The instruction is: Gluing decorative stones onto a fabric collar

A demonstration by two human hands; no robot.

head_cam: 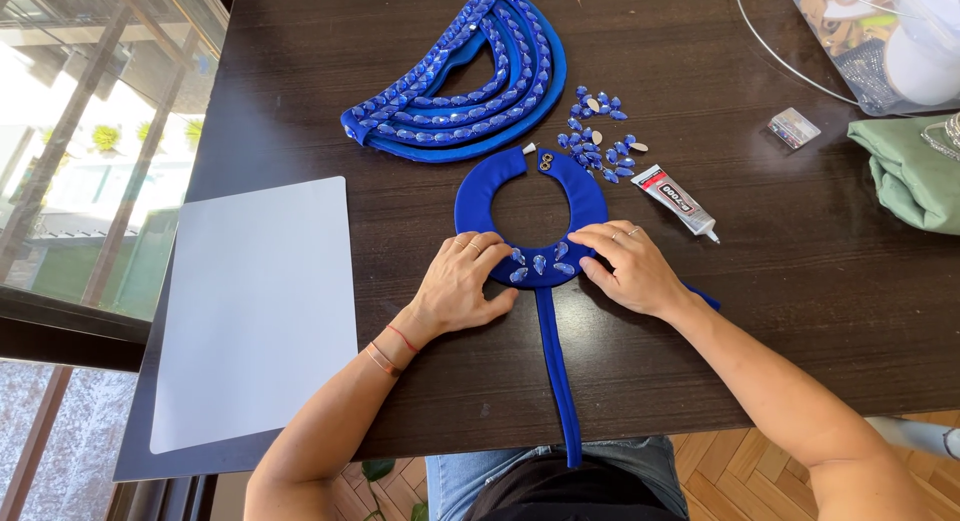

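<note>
On the dark wooden table [780, 311], I'm pressing my left hand [462, 281] and right hand [628, 269], fingers flat, gripping nothing, onto the blue ring-shaped fabric collar [478, 203], few teardrop gems [540, 264] glued, most loose blue gems [600, 141] remaining.

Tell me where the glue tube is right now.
In the head view, the glue tube lies on the dark table, just beyond the right hand, beside the loose blue gems.

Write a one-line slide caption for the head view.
Both hands, left hand and right hand, press on a blue fabric collar studded with blue gems on a dark table.
</note>
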